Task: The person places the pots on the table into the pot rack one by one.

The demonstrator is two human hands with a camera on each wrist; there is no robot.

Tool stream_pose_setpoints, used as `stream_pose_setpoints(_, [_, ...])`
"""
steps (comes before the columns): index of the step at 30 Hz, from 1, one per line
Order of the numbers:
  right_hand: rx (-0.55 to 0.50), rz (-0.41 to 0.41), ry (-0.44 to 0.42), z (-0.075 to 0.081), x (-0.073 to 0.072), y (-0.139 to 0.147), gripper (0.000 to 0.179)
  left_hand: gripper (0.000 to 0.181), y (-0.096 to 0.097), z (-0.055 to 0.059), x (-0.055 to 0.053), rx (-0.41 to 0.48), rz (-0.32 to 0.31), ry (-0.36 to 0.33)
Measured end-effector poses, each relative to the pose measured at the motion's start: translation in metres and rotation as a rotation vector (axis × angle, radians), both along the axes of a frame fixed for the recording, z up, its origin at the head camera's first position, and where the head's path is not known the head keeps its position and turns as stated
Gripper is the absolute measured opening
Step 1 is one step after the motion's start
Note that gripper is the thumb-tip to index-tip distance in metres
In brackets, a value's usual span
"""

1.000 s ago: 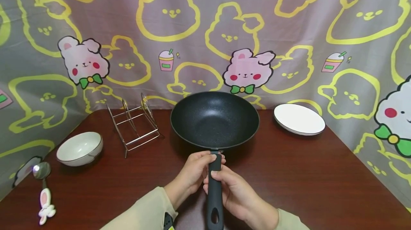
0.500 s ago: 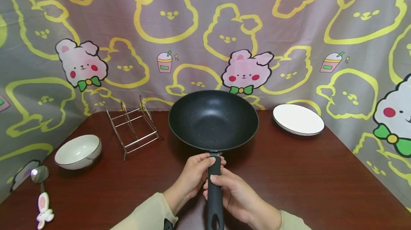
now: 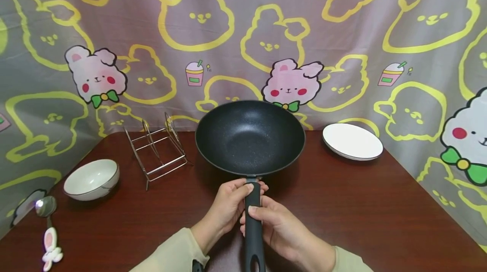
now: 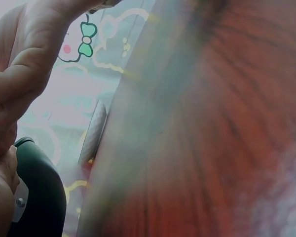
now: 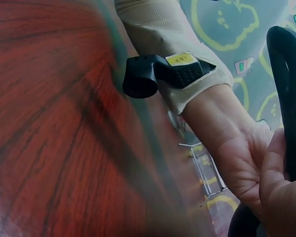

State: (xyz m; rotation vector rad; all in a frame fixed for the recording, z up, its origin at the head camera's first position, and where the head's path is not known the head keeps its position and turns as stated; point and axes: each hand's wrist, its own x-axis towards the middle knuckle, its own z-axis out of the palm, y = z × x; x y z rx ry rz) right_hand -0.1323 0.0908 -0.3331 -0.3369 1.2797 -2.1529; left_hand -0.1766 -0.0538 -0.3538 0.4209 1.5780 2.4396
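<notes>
In the head view both hands grip the dark handle of a black wok (image 3: 250, 141), whose bowl tilts toward me above the back of the table. My left hand (image 3: 228, 202) holds the handle close to the bowl, its thumb on top. Just behind it my right hand (image 3: 279, 225) wraps the middle of the handle from the right, thumb also on top. The handle's end with its hanging hole points at me. In the left wrist view, part of the wok (image 4: 42, 192) shows beyond the hands. The right wrist view shows the handle (image 5: 288, 94) above the fingers.
A wire rack (image 3: 156, 153) stands left of the wok. Farther left are a white bowl (image 3: 92, 180) and a spoon (image 3: 49, 232) with a rabbit-shaped handle. A white plate (image 3: 352, 141) lies at the back right of the brown table (image 3: 361, 213). A patterned curtain (image 3: 228, 23) hangs behind.
The wok has risen slightly and shifted a little left between the earlier frames and now. Both hands keep their hold on its handle.
</notes>
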Motion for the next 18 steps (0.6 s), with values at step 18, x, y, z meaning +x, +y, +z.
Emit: stream_pose_setpoints(18, [0.054, 0.01, 0.176, 0.003, -0.002, -0.002, 0.029, 0.034, -0.006, 0.013, 0.002, 0.013, -0.014, 0.065])
